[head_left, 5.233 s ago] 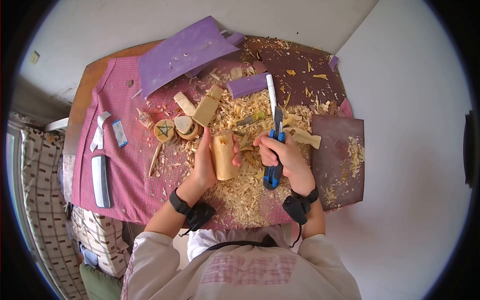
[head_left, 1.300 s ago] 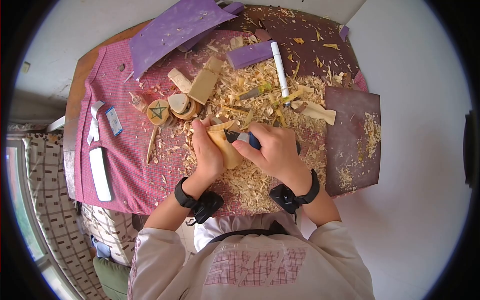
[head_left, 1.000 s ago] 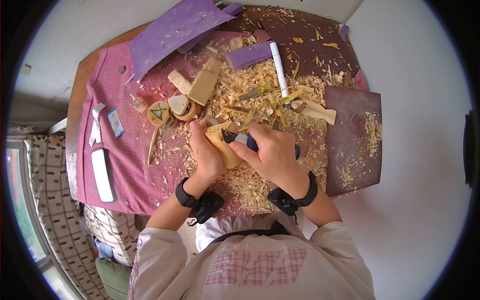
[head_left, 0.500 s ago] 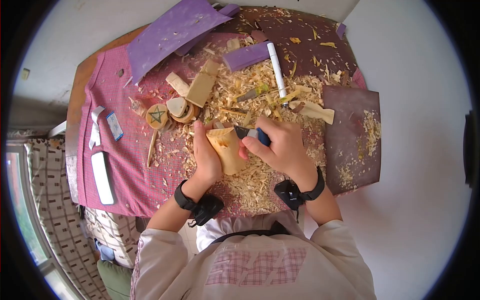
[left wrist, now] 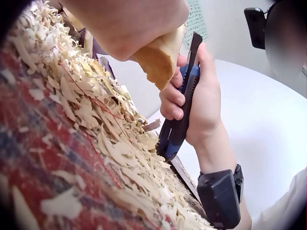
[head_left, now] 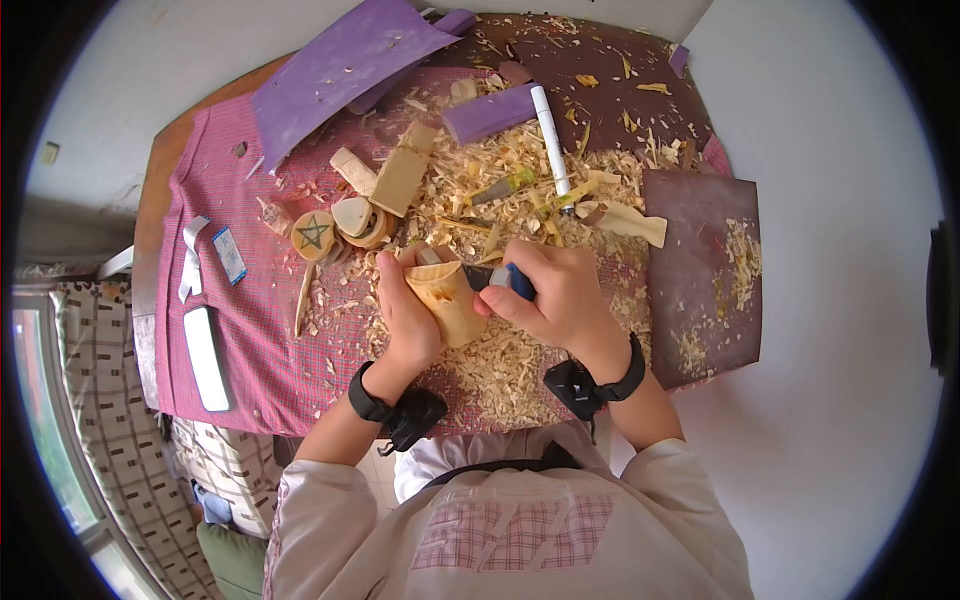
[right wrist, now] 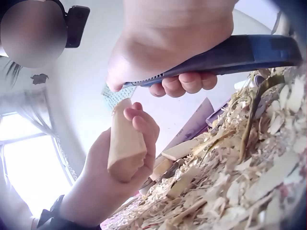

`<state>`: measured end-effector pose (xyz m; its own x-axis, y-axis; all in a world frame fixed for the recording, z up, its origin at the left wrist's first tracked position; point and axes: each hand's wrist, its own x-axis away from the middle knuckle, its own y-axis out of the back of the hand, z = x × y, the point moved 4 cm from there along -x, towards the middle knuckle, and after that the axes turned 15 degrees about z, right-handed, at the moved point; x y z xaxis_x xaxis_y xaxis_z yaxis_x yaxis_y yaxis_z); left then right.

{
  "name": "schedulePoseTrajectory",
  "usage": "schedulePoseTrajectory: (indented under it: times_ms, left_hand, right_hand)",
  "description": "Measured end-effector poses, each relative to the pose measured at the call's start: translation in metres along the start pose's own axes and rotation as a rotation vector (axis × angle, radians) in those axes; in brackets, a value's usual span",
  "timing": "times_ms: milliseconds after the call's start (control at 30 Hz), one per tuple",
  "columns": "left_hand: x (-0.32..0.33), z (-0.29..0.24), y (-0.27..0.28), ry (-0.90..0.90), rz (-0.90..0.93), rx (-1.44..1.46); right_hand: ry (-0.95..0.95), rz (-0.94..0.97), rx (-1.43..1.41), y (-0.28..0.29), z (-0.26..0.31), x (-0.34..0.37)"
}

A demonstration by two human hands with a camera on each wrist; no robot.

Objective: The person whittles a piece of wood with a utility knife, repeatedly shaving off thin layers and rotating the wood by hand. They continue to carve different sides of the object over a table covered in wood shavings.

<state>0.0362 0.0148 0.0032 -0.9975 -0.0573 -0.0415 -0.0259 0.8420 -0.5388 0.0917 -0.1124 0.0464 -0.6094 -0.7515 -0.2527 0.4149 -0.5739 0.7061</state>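
My left hand [head_left: 408, 318] grips a short, pale, peeled piece of wood [head_left: 447, 303], with a slanted cut top and a brown spot on its side. My right hand [head_left: 562, 300] holds a blue and black utility knife [left wrist: 177, 127] with its thumb toward the wood. The knife's dark blade [head_left: 478, 276] sits close by the wood's upper right side in the head view. In the right wrist view, the fingers of my left hand wrap around the wood and the knife handle [right wrist: 259, 51] runs through my right hand.
Wood shavings [head_left: 500, 370] pile under both hands on a red checked cloth [head_left: 260, 350]. Beyond lie a white marker [head_left: 551, 140], wooden blocks [head_left: 405, 168], a disc with a star [head_left: 313, 235] and purple sheets [head_left: 350, 75]. A brown board [head_left: 700, 270] lies right, a white-faced case [head_left: 206, 358] left.
Earlier the knife stood upright, apart from the wood. My right hand then brought its blade onto the wood's top; over the last second the blade has shifted right, to the wood's side.
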Motion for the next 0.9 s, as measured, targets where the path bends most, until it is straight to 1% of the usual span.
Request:
schedulePoseTrajectory:
  times_ms: [67, 200, 267, 400, 467, 500, 567, 600, 633, 667, 700, 733, 767, 833, 900]
  left_hand:
    - [0.0, 0.01, 0.017, -0.027, -0.174, -0.057]
    - [0.001, 0.012, 0.019, -0.014, -0.19, -0.092]
    - [0.002, 0.007, 0.017, -0.036, -0.126, -0.146]
    - [0.001, 0.007, 0.016, -0.038, -0.138, -0.156]
    - [0.001, 0.006, 0.015, -0.031, -0.308, -0.106]
    - [0.004, 0.001, 0.014, -0.031, -0.307, -0.107]
    - [0.007, -0.011, -0.01, -0.047, 0.26, -0.097]
    - [0.008, -0.015, -0.017, -0.039, 0.241, -0.171]
    - [0.006, -0.014, -0.017, -0.035, 0.255, -0.167]
    - [0.003, -0.01, -0.014, 0.03, 0.205, -0.114]
    - [0.002, -0.005, -0.009, 0.089, 0.146, -0.063]
    - [0.0, -0.002, -0.004, 0.11, 0.122, -0.089]
    - [-0.002, -0.002, -0.003, 0.11, 0.121, -0.094]
    - [-0.004, -0.002, -0.001, 0.155, 0.034, 0.016]
    - [-0.008, 0.002, 0.003, 0.156, 0.032, 0.032]
  right_hand:
    - [0.041, 0.076, 0.113, -0.004, 0.006, 0.0]
    - [0.033, 0.064, 0.121, -0.008, 0.005, 0.0]
    - [0.035, 0.065, 0.128, -0.009, 0.005, 0.0]
    - [0.007, 0.023, 0.16, -0.011, 0.008, 0.001]
    - [-0.003, 0.005, 0.171, -0.011, 0.009, 0.002]
    - [-0.003, 0.004, 0.17, -0.009, 0.007, 0.0]
    - [-0.446, -0.014, 0.117, 0.004, -0.02, -0.001]
    - [-0.474, -0.068, 0.123, 0.02, -0.03, 0.001]
    - [-0.505, -0.122, 0.132, 0.034, -0.037, 0.004]
    - [-0.507, -0.122, 0.14, 0.036, -0.036, 0.004]
    - [-0.464, -0.164, 0.086, 0.039, -0.036, 0.005]
    - [-0.422, -0.208, 0.026, 0.039, -0.035, 0.005]
    - [-0.421, -0.21, 0.022, 0.037, -0.034, 0.005]
    - [-0.39, -0.068, 0.069, 0.023, -0.028, 0.003]
    - [-0.35, -0.058, 0.099, 0.018, -0.022, 0.002]
